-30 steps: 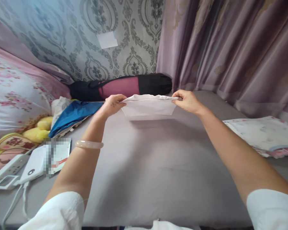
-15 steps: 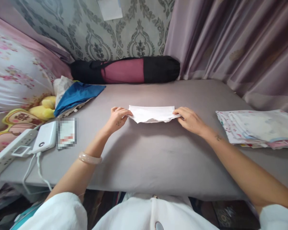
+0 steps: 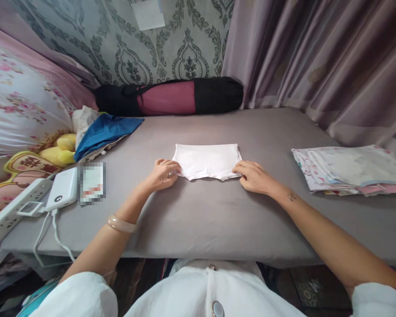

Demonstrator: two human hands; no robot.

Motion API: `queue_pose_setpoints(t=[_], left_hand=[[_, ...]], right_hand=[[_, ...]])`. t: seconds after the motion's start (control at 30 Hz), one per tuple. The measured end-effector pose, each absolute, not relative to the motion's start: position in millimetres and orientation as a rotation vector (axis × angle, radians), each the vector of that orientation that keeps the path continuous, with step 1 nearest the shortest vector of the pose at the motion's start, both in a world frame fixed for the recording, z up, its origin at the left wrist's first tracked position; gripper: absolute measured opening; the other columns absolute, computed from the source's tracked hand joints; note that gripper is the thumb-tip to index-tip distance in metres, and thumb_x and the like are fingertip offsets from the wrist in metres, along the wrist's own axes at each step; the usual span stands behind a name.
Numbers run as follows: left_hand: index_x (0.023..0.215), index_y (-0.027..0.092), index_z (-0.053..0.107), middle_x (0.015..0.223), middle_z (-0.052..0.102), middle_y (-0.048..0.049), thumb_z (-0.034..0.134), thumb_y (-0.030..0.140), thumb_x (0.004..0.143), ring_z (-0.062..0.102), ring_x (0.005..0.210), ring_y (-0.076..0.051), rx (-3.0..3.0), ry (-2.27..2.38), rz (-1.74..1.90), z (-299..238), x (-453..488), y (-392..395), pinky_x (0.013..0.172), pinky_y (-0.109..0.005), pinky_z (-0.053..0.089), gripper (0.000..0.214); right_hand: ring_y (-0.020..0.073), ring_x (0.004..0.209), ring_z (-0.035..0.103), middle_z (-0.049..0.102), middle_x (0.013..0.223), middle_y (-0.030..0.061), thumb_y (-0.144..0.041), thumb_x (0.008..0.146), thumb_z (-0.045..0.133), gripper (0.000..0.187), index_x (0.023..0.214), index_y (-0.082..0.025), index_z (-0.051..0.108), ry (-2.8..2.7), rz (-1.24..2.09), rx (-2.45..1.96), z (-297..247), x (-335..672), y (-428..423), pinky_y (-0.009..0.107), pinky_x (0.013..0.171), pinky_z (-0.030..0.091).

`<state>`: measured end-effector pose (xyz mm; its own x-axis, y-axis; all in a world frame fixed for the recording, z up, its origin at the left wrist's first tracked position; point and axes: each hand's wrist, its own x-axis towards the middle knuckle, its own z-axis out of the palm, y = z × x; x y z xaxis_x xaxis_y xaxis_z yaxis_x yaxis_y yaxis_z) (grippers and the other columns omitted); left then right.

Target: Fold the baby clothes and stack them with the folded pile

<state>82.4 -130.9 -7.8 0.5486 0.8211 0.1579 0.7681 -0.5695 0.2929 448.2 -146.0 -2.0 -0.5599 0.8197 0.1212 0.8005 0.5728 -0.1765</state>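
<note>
A folded white garment [image 3: 207,161] lies flat in the middle of the grey-covered surface [image 3: 218,220]; its exact kind is hidden by the folds. My left hand [image 3: 165,175] pinches its near left corner, fingers on top. At the near right corner, my right hand [image 3: 252,175] has its fingers closed on the cloth in the same way. The near edge between the two hands looks slightly wavy, while the far edge runs straight.
Folded patterned cloths [image 3: 353,169] are stacked at right. To the left are a blue cloth [image 3: 108,132], a yellow plush toy [image 3: 57,152], a white power bank [image 3: 62,189] with cables and a power strip [image 3: 16,211]. A long black-and-maroon bag [image 3: 166,97] lies along the wall.
Both hands have lowered the white garment onto the surface and toward me. It was held up and tilted before; now it lies flat, still gripped at both near corners.
</note>
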Motion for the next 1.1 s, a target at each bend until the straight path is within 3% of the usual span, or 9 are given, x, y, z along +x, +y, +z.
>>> queue_pose_setpoints(t=[0.07, 0.17, 0.27, 0.37, 0.47, 0.53, 0.77, 0.97, 1.1], left_hand=[[0.084, 0.023, 0.065, 0.105, 0.071, -0.0027, 0.046, 0.024, 0.083, 0.061, 0.099, -0.021, 2.555, 1.379, 0.412, -2.7, 88.3, -129.1, 0.102, -0.045, 0.028, 0.019], [0.083, 0.021, 0.065, 0.095, 0.072, -0.0038, 0.04, 0.033, 0.092, 0.063, 0.091, -0.02, 2.498, 1.481, 0.458, -0.2, 107.2, -121.1, 0.099, -0.043, 0.034, 0.029], [0.102, 0.021, 0.064, 0.11, 0.07, -0.0066, 0.039, 0.03, 0.094, 0.062, 0.104, -0.022, 2.463, 1.586, 0.577, -5.4, 136.6, -110.0, 0.099, -0.042, 0.037, 0.028], [0.126, 0.019, 0.054, 0.135, 0.058, -0.0109, 0.037, 0.022, 0.094, 0.05, 0.128, -0.024, 2.483, 1.64, 0.576, -13.3, 168.4, -99.4, 0.107, -0.044, 0.034, 0.036], [0.14, 0.015, 0.043, 0.151, 0.042, -0.0126, 0.032, 0.02, 0.095, 0.03, 0.144, -0.027, 2.49, 1.694, 0.403, -19.0, 191.7, -91.6, 0.116, -0.05, 0.023, 0.046], [0.144, 0.013, 0.039, 0.154, 0.037, -0.0126, 0.029, 0.024, 0.097, 0.023, 0.147, -0.028, 2.491, 1.732, 0.308, -22.0, 199.2, -87.6, 0.119, -0.052, 0.017, 0.05], [0.148, 0.014, 0.038, 0.155, 0.036, -0.0105, 0.02, 0.039, 0.101, 0.021, 0.147, -0.028, 2.517, 1.769, 0.174, -39.2, 194.5, -79.0, 0.12, -0.048, 0.014, 0.056], [0.147, 0.019, 0.039, 0.156, 0.036, -0.009, 0.023, 0.037, 0.101, 0.029, 0.144, -0.029, 2.524, 1.764, 0.14, -39.1, 192.5, -75.6, 0.117, -0.051, 0.021, 0.052], [0.142, 0.016, 0.044, 0.152, 0.04, -0.0126, 0.026, 0.035, 0.1, 0.032, 0.143, -0.03, 2.546, 1.748, 0.152, -32.3, 195.6, -68.7, 0.116, -0.054, 0.024, 0.05]], right_hand=[[0.0205, 0.095, 0.062, 0.069, 0.101, 0.0056, -0.004, 0.076, 0.045, 0.032, 0.092, -0.019, 0.069, -2.583, 0.183, -1.456, 5.4, 440.1, -143.7, 0.034, 0.093, 0.04], [0.02, 0.091, 0.063, 0.07, 0.094, 0.0057, -0.009, 0.081, 0.043, 0.029, 0.084, -0.019, 0.07, -2.502, 0.196, -1.547, 8.5, 421.5, -132.8, 0.033, 0.09, 0.042], [0.022, 0.109, 0.059, 0.068, 0.114, 0.0096, -0.011, 0.085, 0.039, 0.037, 0.107, -0.016, 0.068, -2.394, 0.153, -1.533, 1.7, 394.4, -118.7, 0.034, 0.098, 0.041], [0.0251, 0.137, 0.039, 0.048, 0.146, 0.0137, -0.017, 0.091, 0.035, 0.049, 0.137, -0.009, 0.05, -2.373, 0.136, -1.542, -8.9, 365.2, -105.9, 0.041, 0.114, 0.026], [0.0263, 0.147, 0.017, 0.027, 0.158, 0.013, -0.024, 0.095, 0.029, 0.057, 0.149, -0.006, 0.035, -2.389, 0.162, -1.643, -17.9, 344.6, -95.6, 0.046, 0.119, 0.012], [0.0254, 0.148, 0.013, 0.023, 0.159, 0.012, -0.026, 0.095, 0.028, 0.059, 0.15, -0.006, 0.032, -2.405, 0.173, -1.676, -22.6, 338.0, -90.2, 0.046, 0.12, 0.007], [0.0253, 0.147, 0.019, 0.027, 0.158, 0.0096, -0.026, 0.093, 0.026, 0.061, 0.151, -0.006, 0.032, -2.448, 0.214, -1.7, -35.7, 336.6, -82.9, 0.049, 0.12, 0.009], [0.0257, 0.146, 0.021, 0.027, 0.158, 0.0093, -0.028, 0.095, 0.024, 0.06, 0.151, -0.009, 0.032, -2.482, 0.281, -1.719, -31.7, 338.3, -80.1, 0.049, 0.119, 0.012], [0.0242, 0.147, 0.019, 0.025, 0.159, 0.0102, -0.028, 0.096, 0.022, 0.059, 0.151, -0.008, 0.032, -2.446, 0.367, -1.75, -24.5, 342.4, -76.5, 0.049, 0.119, 0.012]])
